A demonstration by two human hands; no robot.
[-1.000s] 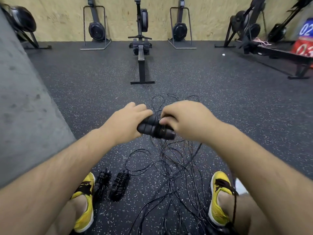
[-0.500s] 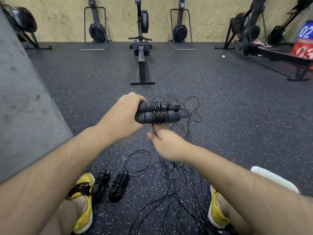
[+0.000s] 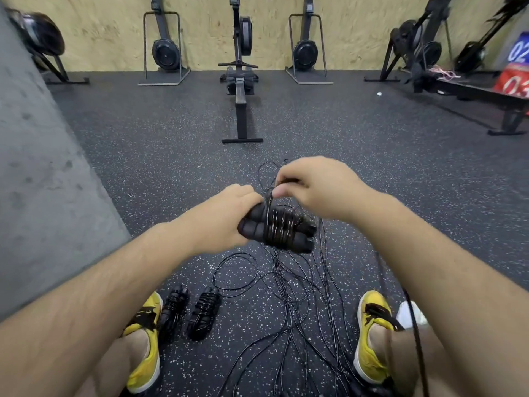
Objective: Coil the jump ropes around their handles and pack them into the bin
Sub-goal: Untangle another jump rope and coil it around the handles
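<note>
"Where did the right hand point(image 3: 320, 187) go?"
"Up from under the handles point(image 3: 254, 229). Now it pinches the rope point(image 3: 269, 207) just above them."
"And the left hand point(image 3: 226, 216)?"
"Lower. The handles tip down to the right, and the coil looks thicker."

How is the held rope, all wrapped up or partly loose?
Partly loose: some turns circle the handles, but the right hand pinches cord that trails to the floor.

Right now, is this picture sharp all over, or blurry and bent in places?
Head view: the handles and the right hand pinching the rope are motion-smeared; the floor and middle rower look sharp; the wide lens bows the edges, so the corner rower leans; light is even.
</note>
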